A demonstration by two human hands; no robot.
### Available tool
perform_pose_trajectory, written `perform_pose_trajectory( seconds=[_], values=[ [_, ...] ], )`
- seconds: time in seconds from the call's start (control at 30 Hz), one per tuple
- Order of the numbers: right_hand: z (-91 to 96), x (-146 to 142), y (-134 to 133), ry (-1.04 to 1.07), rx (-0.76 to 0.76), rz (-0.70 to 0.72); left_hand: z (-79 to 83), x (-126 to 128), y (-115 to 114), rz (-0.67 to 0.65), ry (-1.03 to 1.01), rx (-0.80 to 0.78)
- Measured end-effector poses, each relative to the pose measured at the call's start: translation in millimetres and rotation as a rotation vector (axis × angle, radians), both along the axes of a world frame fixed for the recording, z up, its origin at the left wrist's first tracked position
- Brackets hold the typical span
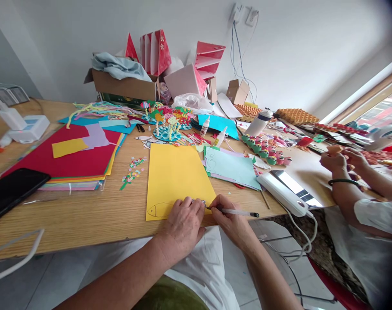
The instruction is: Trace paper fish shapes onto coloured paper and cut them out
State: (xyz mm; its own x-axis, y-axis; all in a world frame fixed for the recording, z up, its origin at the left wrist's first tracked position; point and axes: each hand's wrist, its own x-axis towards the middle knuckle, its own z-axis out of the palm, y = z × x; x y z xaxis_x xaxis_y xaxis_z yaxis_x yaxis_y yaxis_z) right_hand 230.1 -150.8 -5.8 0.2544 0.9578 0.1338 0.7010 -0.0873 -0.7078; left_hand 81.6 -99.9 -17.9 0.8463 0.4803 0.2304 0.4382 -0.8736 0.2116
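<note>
A yellow sheet of paper [179, 172] lies at the table's front edge, with a fish outline [159, 210] drawn in dark line at its lower left. My left hand [185, 219] rests on the sheet's lower edge, fingers lying over the paper. A small patterned piece [200, 201] shows just beyond those fingertips; most of it is hidden. In my right hand [230, 219] is a pen [239, 212] with a clear barrel and black end. Its tip touches or nearly touches the sheet's lower right, beside the left fingers.
Left are stacked coloured sheets [76, 165] and a black phone [17, 191]. Right of the yellow sheet lie pale-green paper [231, 165] and a white corded device [283, 193]. Glue bottles [205, 125] and paper crafts [170, 125] stand behind. Another person's hands [340, 159] work at far right.
</note>
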Motion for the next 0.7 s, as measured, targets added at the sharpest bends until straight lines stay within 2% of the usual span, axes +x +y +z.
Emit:
perform_pose_trajectory(
  seconds=[0.7],
  values=[
    [-0.4, -0.1, 7.0, 0.046, 0.0, 0.038, -1.4, -1.8, 2.4, -0.009, -0.002, -0.035]
  ],
)
